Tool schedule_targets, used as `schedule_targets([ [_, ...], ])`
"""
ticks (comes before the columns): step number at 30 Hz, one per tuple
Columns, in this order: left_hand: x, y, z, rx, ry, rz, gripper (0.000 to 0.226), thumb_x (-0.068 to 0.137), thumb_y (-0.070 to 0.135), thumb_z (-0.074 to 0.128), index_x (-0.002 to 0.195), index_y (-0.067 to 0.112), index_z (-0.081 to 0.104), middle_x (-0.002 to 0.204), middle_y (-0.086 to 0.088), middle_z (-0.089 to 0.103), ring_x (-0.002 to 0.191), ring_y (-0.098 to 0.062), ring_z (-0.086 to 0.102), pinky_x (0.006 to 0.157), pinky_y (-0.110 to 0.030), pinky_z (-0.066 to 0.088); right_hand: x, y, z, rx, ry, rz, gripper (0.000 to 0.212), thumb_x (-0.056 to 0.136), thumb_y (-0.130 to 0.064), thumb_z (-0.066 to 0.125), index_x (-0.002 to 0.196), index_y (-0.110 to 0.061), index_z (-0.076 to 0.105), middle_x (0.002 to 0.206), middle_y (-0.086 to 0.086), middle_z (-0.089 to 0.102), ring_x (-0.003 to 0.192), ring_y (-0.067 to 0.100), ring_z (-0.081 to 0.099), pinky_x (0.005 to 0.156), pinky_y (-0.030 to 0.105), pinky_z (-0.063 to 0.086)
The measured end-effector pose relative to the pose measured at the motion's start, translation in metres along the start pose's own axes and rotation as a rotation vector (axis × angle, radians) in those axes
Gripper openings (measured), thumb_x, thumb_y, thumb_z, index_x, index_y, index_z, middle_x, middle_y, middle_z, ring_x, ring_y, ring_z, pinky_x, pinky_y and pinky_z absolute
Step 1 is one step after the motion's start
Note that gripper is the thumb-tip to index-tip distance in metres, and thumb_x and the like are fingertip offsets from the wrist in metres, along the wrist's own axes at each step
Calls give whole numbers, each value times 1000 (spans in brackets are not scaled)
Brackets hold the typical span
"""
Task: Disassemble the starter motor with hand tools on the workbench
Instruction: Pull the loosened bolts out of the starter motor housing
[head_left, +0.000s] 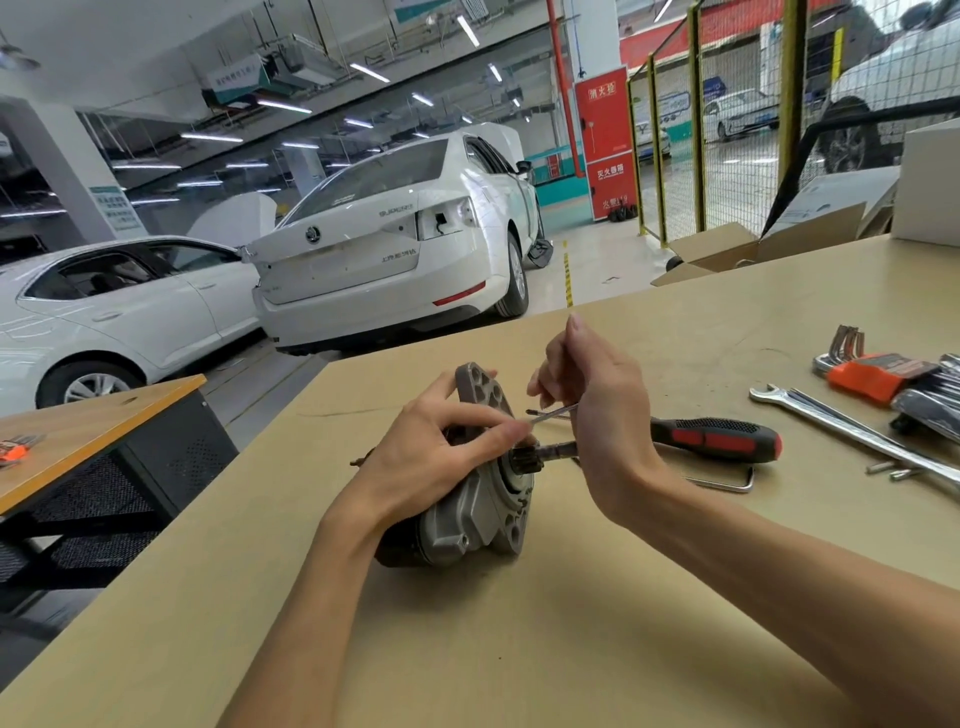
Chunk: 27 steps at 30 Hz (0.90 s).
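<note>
The starter motor (478, 514) lies on its side on the cardboard-covered workbench (571, 623), its grey flange and pinion shaft facing right. My left hand (431, 457) grips the flange end, thumb and fingers curled round the housing. My right hand (592, 410) pinches a thin metal rod or hex key (550, 414) just above the pinion shaft (550, 451). Its tip points left toward the flange.
A red-and-black screwdriver (717, 439) lies right of my hands, with an L-shaped hex key (727, 484) in front of it. Further right are a combination wrench (852, 434), loose bolts (891, 470) and an orange hex-key set (878, 379). Open cardboard boxes (727, 249) stand at the far edge.
</note>
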<state>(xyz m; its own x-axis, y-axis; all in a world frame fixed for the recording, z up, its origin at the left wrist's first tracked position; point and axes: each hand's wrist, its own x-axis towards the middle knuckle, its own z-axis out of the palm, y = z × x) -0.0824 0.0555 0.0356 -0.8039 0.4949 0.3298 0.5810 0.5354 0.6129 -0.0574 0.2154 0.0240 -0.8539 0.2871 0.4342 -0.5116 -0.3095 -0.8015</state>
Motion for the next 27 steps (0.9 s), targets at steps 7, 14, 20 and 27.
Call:
schedule_targets([
  [7,4,7,1,-9,-36,-57,19,81,57,65,71,43,74,122,7,54,120,4,49,94,-11,37,14,-1,-29,-426,-184,196,26,105,-35,39,102,-16,57,83,2,57,80,15,55,73,28,39],
  [14,2,4,0,-40,-66,-48,23,84,55,61,70,41,72,127,10,53,127,5,45,103,-24,37,15,-18,-54,-776,-489,-37,53,102,-46,40,57,-17,43,46,-13,36,43,3,30,46,14,29],
  [20,-1,0,1,-291,37,-122,82,90,74,4,102,39,77,132,21,60,125,-2,54,113,-40,36,5,-19,-60,-807,-691,-88,44,96,-50,35,64,-21,44,50,-14,39,46,5,32,48,16,31],
  [27,1,-5,0,-427,5,-168,94,91,74,-1,106,26,79,135,14,62,131,-14,54,117,-51,30,-2,-18,-56,-961,-624,-336,33,94,-54,28,72,-33,40,52,-11,45,53,9,47,51,23,34],
])
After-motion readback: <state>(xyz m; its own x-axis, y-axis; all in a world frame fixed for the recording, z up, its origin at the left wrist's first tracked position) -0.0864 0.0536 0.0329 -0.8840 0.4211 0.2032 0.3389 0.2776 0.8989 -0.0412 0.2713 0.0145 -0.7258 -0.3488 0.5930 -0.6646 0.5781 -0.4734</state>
